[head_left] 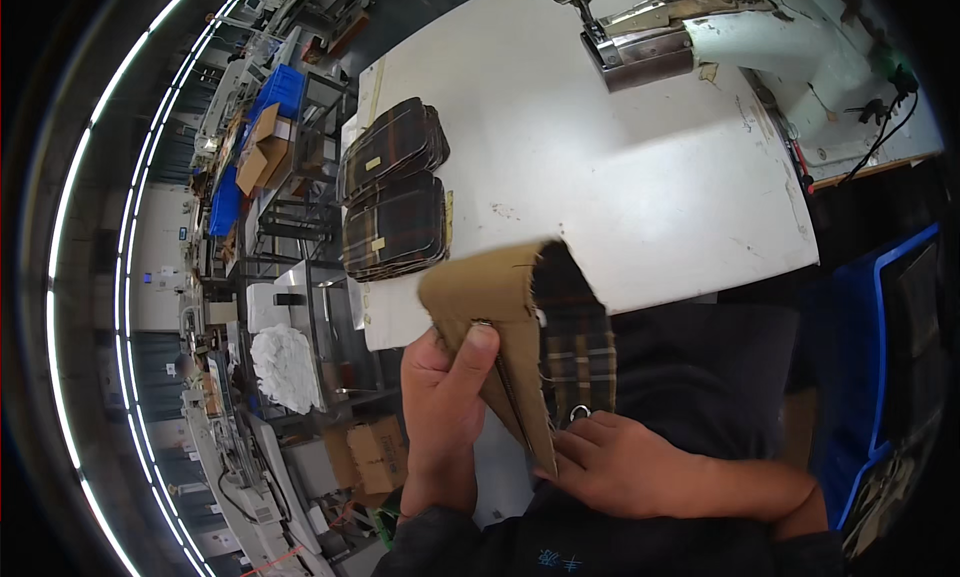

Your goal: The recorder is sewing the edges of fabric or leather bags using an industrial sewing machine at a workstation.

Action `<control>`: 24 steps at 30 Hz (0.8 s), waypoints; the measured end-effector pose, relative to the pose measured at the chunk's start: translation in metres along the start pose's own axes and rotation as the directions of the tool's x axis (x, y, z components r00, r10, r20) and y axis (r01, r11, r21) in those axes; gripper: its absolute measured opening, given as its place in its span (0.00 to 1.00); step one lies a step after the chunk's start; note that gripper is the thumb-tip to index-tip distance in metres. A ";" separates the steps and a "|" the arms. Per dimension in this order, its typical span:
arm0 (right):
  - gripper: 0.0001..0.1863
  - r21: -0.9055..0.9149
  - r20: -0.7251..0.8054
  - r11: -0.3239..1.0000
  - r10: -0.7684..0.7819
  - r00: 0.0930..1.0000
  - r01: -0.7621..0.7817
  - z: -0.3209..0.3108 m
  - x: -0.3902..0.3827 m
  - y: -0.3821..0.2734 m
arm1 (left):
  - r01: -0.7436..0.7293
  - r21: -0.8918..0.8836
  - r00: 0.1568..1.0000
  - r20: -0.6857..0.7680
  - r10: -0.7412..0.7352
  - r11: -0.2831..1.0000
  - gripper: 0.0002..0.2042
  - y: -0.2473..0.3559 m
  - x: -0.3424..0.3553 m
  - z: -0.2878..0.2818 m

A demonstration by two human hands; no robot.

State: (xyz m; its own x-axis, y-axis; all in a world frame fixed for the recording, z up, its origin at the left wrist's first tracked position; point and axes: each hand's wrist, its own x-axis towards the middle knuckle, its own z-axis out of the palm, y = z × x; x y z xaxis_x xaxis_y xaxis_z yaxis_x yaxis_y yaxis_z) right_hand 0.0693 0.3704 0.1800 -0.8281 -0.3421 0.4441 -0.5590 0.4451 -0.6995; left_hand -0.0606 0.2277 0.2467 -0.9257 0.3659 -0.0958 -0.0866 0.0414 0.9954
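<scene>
At left, two stacks of dark plaid fabric panels (395, 222) on the white, worn surface (640, 187) carry small yellow tags (378, 244); any writing there is too small to read. Next, the left hand (445, 382) is clamped, thumb on top, on a folded tan-and-plaid fabric piece with a dark zip (482, 282), raised by the surface's near edge. It looks light, soft and floppy, with edges that may fray; the firmer zip seam seems the best hold. Blue stitched characters mark the dark garment (490, 549) below. Rightmost, the right hand (620, 467) pinches the piece's lower end.
</scene>
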 end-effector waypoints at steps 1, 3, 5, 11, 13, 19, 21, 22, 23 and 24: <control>0.10 0.002 0.003 1.000 0.015 1.000 -0.015 0.002 -0.005 0.003 | 0.083 0.005 0.997 0.003 -0.083 0.997 0.15 -0.003 -0.001 0.006; 0.11 0.011 0.001 0.999 0.035 0.999 -0.035 0.004 -0.015 0.010 | 0.131 0.007 0.991 0.033 -0.131 0.991 0.14 -0.006 0.003 0.010; 0.11 0.032 -0.075 0.996 0.086 0.993 -0.084 0.007 -0.018 0.019 | 0.116 0.007 0.992 0.058 -0.116 0.993 0.15 -0.006 0.013 0.018; 0.19 0.167 -0.323 0.974 0.201 0.925 -0.153 0.004 -0.002 0.011 | -0.381 0.175 0.908 -0.117 0.403 0.908 0.16 0.044 0.013 0.017; 0.22 0.207 -0.326 0.965 0.226 0.918 -0.164 -0.001 -0.006 0.014 | -0.386 0.295 0.897 -0.101 0.430 0.874 0.20 0.056 0.013 0.038; 0.21 0.111 -0.221 0.941 0.336 0.915 -0.319 0.002 -0.038 0.027 | -0.627 0.647 0.717 0.697 -0.004 0.434 0.32 -0.008 0.062 0.055; 0.20 0.069 -0.218 0.913 0.407 0.887 -0.402 -0.001 -0.048 0.029 | -0.682 0.631 0.678 0.735 -0.003 0.370 0.30 -0.026 0.066 0.040; 0.20 0.071 -0.212 0.910 0.415 0.885 -0.410 -0.003 -0.055 0.031 | -0.684 0.646 0.689 0.724 0.010 0.339 0.28 -0.029 0.065 0.032; 0.20 0.063 -0.221 0.894 0.447 0.867 -0.444 -0.006 -0.060 0.035 | -0.684 0.661 0.700 0.713 0.024 0.309 0.26 -0.031 0.064 0.027; 0.19 0.056 -0.229 0.877 0.477 0.848 -0.478 -0.009 -0.065 0.039 | -0.679 0.661 0.702 0.712 0.019 0.318 0.26 -0.033 0.065 0.024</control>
State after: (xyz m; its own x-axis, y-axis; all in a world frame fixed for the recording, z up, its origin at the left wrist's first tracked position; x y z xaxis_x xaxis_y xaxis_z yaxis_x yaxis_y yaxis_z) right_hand 0.1014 0.4175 0.1285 -0.9789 0.1117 0.1711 -0.0919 0.5070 -0.8570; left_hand -0.1092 0.2725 0.2073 -0.3895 0.9195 -0.0528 0.8448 0.3795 0.3771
